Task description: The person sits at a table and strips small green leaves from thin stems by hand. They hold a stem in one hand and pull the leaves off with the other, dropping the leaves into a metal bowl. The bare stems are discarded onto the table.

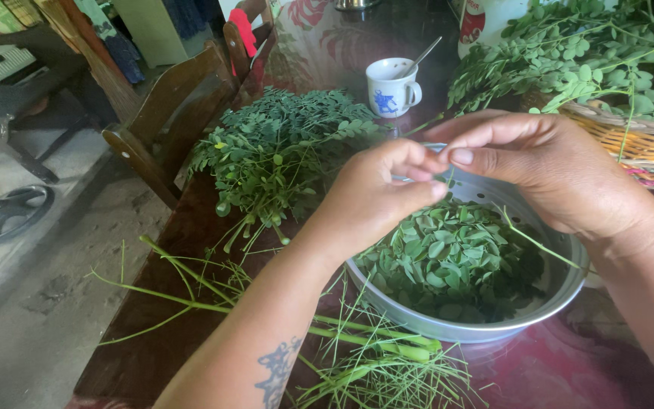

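My left hand (376, 193) and my right hand (546, 167) meet above a round metal bowl (562, 291) with holes in its wall. Their fingertips pinch a thin green stem (539, 244) that trails down to the right over the bowl. Small loose green leaves (448, 261) fill the bowl. Both hands hover over its far rim, fingers closed on the stem.
A heap of leafy sprigs (285, 148) lies left of the bowl on the dark table (153, 333). Stripped stalks (365, 352) lie at the near edge. A woven basket (637, 140) of leafy branches stands at right. A white cup (391, 87) with a spoon is behind. A wooden chair (168, 113) is at left.
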